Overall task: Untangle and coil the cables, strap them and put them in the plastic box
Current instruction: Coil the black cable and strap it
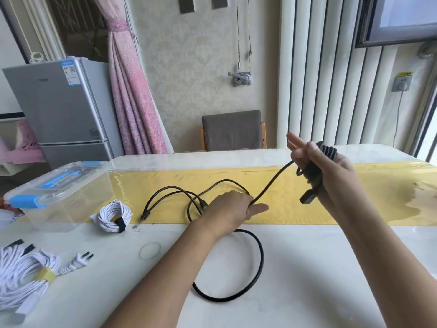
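Between the hands, the black cable (272, 183) is stretched upward and rightward, from the left hand (233, 209), curled round it, to the coil (314, 166) clamped in the raised right hand (335, 176).

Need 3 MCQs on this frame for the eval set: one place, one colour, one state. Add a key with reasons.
1. Where is the strapped white coil?
A) on the table, beside the plastic box
B) inside the box
C) on the floor

2. What colour is the cable wound on the right hand?
A) white
B) yellow
C) black

3. How far is that cable coiled?
A) fully
B) partly, rest loose on the table
C) not at all

Key:
1 A, it lies next to the box's wall.
2 C, dark turns wrap the hand.
3 B, loops trail past the left hand, which grips it.
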### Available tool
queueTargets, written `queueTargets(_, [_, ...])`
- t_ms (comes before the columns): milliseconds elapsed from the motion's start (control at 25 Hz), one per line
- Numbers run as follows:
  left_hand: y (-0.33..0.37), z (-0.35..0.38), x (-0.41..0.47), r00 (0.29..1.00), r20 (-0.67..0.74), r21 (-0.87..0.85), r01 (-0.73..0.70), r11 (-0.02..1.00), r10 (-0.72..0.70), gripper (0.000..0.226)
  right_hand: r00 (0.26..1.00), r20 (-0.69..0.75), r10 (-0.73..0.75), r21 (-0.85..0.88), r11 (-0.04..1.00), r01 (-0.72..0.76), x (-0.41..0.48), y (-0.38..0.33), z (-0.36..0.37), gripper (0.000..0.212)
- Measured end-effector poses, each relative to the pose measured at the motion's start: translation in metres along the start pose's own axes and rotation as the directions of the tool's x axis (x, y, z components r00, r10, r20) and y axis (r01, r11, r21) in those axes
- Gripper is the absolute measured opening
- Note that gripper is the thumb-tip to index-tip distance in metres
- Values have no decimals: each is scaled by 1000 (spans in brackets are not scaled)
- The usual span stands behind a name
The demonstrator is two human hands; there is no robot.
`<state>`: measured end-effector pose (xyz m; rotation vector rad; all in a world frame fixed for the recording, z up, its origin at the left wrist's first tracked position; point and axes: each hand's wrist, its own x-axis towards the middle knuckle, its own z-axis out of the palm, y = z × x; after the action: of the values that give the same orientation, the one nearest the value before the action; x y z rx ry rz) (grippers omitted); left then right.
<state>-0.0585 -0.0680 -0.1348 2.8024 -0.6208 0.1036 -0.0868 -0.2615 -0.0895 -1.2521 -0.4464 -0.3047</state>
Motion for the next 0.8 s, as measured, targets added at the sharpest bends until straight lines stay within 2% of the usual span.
queueTargets(40, [5,0,-1,1000,12,32,-17,999,16,60,999,-35,-15,-46,999,13,0,2,0,27])
queueTargets(80, [10,1,-2,999,43,64,-31,997,29,61,997,-73,-26,-14,1000,25,1,4,0,25])
queueTargets(160, [23,5,-3,992,119,104,-64,993,51,60,988,-153,-3,199,980,33,3,3,1,23])
queueTargets(200, [29,8,-4,987,145,115,-87,990,70,59,983,-184,7,250,967,40,3,2,0,21])
queueTargets(240, [34,11,-5,984,152,124,-114,986,95,58,979,-204,8,223,974,39,4,1,-1,19])
queueTargets(280, [38,13,-6,982,139,130,-149,980,131,56,977,-211,-9,116,993,34,4,1,-3,19])
queueTargets(320, [41,13,-7,978,96,127,-199,972,188,53,980,-194,-48,-66,997,36,4,1,-6,19])
queueTargets(360, [44,13,-8,964,3,117,-264,957,266,48,984,-153,-93,-290,956,45,4,2,-9,18])
queueTargets(400, [44,11,-10,916,-155,113,-355,928,369,44,988,-92,-123,-497,866,62,3,2,-10,18])
queueTargets(480, [35,7,-11,719,-469,184,-488,854,512,37,993,13,-118,-735,672,90,2,3,-11,19])
queueTargets(520, [28,3,-10,629,-581,207,-501,841,517,35,995,44,-91,-793,602,90,2,4,-11,21])
queueTargets(560, [22,-2,-10,578,-650,201,-495,845,493,35,997,68,-43,-836,544,80,2,6,-9,23])
queueTargets(640, [14,-15,-12,551,-722,131,-484,865,418,37,990,107,95,-880,473,50,-1,11,0,32])
queueTargets(680, [12,-21,-14,547,-742,91,-490,867,388,38,981,125,149,-875,482,38,-4,12,6,41])
queueTargets(800, [8,-35,-19,521,-790,10,-515,857,323,37,963,182,200,-744,668,2,-10,12,20,62])
